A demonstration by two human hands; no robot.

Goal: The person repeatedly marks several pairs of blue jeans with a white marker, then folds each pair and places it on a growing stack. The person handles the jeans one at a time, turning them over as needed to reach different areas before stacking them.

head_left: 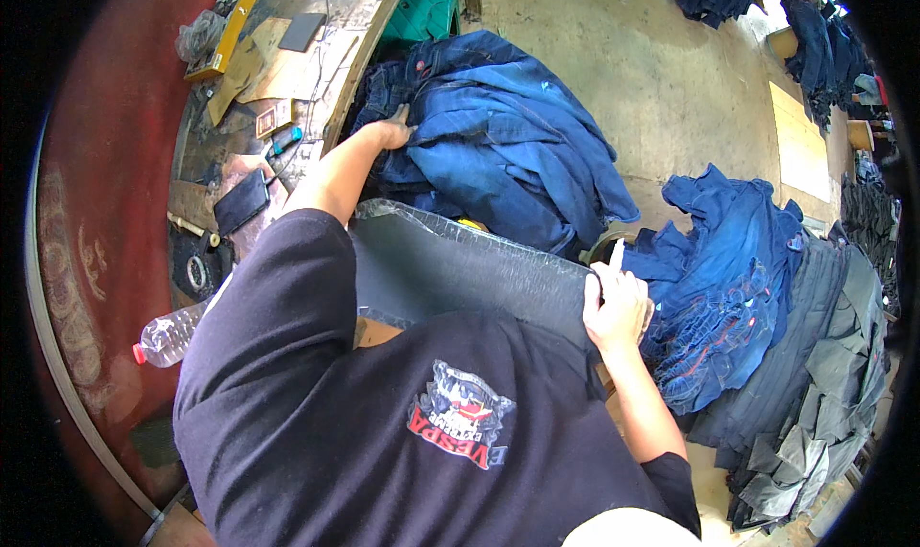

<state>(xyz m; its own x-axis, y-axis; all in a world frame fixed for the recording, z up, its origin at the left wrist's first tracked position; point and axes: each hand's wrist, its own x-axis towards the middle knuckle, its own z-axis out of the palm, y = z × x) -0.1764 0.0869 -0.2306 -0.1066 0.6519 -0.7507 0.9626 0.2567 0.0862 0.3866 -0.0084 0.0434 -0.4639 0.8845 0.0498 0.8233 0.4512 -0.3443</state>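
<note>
A big heap of dark blue denim garments [508, 135] lies ahead of me, against the worktable's edge. My left hand [391, 132] reaches to its left side and grips the cloth; some of the fingertips are hidden in the folds. My right hand [618, 307] is closed at the right end of a dark padded board [460, 269] with a clear, worn edge, just in front of my body. A slim pale tip rises from that hand; I cannot make out whether it is a finger or something held. More blue denim [719, 269] lies right beside this hand.
On the left, the wooden worktable [359, 30] carries a phone [241, 202], a cable, a small box [274, 119] and a yellow-edged strip. A clear plastic bottle [172, 338] lies near my left elbow. Grey garments [815, 384] are piled at right; a green crate [426, 12] stands behind the heap.
</note>
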